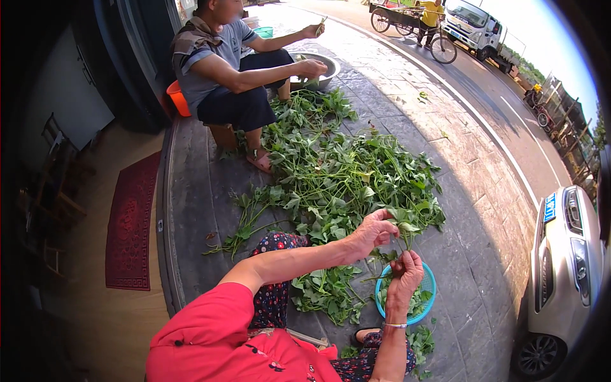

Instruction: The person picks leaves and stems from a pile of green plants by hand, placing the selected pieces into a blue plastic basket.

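Note:
My left hand [372, 235] is closed in a pinch on a leafy green stem [405, 227], its leaves spreading past the fingertips. Just below, my right hand [407, 274], with a bracelet at the wrist, pinches the lower part of that stem. Under the right hand stands a round light-blue plastic basket [433, 290] with picked green leaves in it; hand and forearm hide part of it. Ahead lies a broad heap of leafy green vines [347, 172] on the dark paving, and a smaller bunch [328, 293] is left of the basket.
Across the heap a seated person [223, 70] handles greens beside a metal basin [329, 75]. An orange bucket [179, 99] stands behind them. A doorway with a red mat [133, 223] is at left. A parked car [566, 267] is at right; a cart [401, 19] and truck [477, 28] are on the road.

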Demonstrator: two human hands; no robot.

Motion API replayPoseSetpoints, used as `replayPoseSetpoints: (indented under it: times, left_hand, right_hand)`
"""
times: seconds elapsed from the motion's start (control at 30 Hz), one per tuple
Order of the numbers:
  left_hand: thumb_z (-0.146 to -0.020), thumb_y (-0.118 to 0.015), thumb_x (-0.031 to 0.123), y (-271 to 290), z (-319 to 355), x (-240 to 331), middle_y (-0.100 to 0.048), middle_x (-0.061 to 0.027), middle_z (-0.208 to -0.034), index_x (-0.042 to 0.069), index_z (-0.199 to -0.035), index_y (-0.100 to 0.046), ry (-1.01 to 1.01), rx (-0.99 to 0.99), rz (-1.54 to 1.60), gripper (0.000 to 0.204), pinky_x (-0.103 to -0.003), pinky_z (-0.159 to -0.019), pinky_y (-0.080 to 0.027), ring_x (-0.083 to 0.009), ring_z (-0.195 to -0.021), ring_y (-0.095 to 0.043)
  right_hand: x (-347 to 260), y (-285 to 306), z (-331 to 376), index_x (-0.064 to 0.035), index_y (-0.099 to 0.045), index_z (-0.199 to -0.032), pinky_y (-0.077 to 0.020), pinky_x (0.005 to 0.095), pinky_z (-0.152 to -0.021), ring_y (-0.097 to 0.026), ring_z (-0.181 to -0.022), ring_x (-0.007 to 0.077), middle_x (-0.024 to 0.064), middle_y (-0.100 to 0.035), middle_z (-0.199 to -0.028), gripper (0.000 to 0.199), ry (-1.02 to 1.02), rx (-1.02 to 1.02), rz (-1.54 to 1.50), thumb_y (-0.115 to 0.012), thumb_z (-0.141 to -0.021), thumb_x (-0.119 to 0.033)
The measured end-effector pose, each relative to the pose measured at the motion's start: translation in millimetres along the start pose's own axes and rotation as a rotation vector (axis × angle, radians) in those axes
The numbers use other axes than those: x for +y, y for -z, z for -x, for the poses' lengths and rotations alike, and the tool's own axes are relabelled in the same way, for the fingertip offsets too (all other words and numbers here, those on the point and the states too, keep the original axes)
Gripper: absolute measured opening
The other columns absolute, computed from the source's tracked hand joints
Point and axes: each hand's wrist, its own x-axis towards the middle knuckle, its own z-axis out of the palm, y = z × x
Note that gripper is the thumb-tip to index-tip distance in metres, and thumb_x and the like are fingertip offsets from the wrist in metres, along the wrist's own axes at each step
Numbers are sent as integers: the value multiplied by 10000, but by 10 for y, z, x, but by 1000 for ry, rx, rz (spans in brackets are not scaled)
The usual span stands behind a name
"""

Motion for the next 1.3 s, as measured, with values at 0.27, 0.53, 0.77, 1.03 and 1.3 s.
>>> replayPoseSetpoints:
  times: [0.27,0.53,0.77,1.03,1.3]
  left_hand:
    - [-768,-598,140,-190,-33,-72,-597,-42,-910,117,-1116,-461,31,-147,72,374,-292,-760,-461,-136,-744,-593]
    - [-909,-457,276,-140,-50,122,-598,-201,-978,98,-1313,-334,120,-286,-66,458,-257,-514,-432,-69,-371,-369]
    - [-883,-574,127,49,-59,-15,-574,-2,-719,51,-947,-567,48,124,-98,100,-214,-570,-414,-28,-476,-385]
    - [-715,-551,126,-39,54,258,-602,13,-738,-23,-899,-657,73,-175,-700,259,-183,-527,-331,-25,-560,-417]
    - [-827,-514,338,-56,3,297,-645,-46,-875,2,-974,-672,47,-248,-557,399,-252,-832,-410,-116,-861,-555]
  right_hand:
    - [10,200,-147,-37,-561,-887,-436,243,-533,-482,-552,102,23,-555,-686,84,25,133,-150,-627,-837,-53]
    - [-40,127,-276,-21,-587,-940,-450,219,-594,-574,-692,113,51,-629,-824,110,101,172,-129,-626,-839,-38]
    - [-81,136,-166,-24,-619,-953,-462,224,-603,-587,-706,127,62,-645,-847,143,98,-16,-178,-637,-813,-4]
    - [-74,100,-125,3,-616,-945,-478,243,-625,-604,-728,146,66,-641,-858,145,63,-52,-121,-638,-802,11]
    - [-58,94,-135,7,-638,-935,-471,210,-627,-610,-728,120,62,-656,-863,160,75,-52,-11,-645,-776,22]
